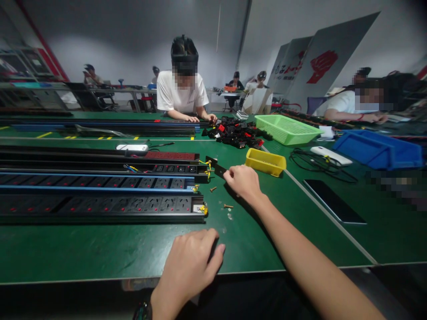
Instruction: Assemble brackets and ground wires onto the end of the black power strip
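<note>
My right hand [245,182] reaches over the green table with its fingers closed on a flat black plate [219,169]. The plate points left, close to the ends of the power strips and their yellow-green wires [209,165]. Near the table's front edge rests my left hand [190,260], loosely curled with the thumb apart and no object visible in it. Its fingertips are partly hidden. A black power strip [133,204] and a blue-edged one [100,181] lie to the left. Two screws, one of them a brass-coloured screw [228,206], lie between my hands.
A yellow bin [266,162] stands beyond my right hand. Farther back are a green basket [287,129], a pile of black and red parts [238,133] and a blue bin [376,149]. A dark tablet [333,201] lies right. A person [183,91] works across the table.
</note>
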A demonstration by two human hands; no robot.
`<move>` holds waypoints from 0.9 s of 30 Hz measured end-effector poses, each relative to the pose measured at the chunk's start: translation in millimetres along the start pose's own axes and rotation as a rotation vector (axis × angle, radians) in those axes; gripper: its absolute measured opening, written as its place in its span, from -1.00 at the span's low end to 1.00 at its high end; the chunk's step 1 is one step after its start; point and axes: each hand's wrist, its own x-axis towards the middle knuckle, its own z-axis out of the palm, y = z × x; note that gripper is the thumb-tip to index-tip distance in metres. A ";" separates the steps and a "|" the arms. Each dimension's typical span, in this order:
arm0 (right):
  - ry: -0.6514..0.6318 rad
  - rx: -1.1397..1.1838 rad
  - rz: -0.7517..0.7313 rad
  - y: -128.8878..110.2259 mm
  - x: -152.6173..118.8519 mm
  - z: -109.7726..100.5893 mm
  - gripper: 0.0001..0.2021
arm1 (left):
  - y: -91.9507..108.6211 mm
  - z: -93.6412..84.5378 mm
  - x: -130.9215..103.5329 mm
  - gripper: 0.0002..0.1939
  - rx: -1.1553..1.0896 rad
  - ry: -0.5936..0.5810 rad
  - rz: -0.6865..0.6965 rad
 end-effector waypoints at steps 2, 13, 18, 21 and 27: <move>-0.011 0.007 0.011 0.9 0.3 1.4 -0.64 | -0.2 0.0 -0.4 -0.81 0.004 -0.003 0.004; 0.065 0.111 -0.108 -3.2 -4.1 7.4 -0.85 | -2.0 0.4 -2.4 -0.82 -0.017 0.004 0.028; 0.019 0.142 -0.173 -4.1 -5.0 9.6 -0.87 | -1.8 0.7 -1.6 -0.82 -0.023 -0.005 0.022; -0.004 0.143 -0.184 -4.5 -5.2 9.3 -0.86 | -1.6 0.6 -2.4 -0.82 -0.022 -0.007 0.020; -0.076 0.090 -0.195 -3.5 -2.9 10.2 -0.87 | -1.6 0.7 -3.1 -0.82 -0.019 -0.010 0.020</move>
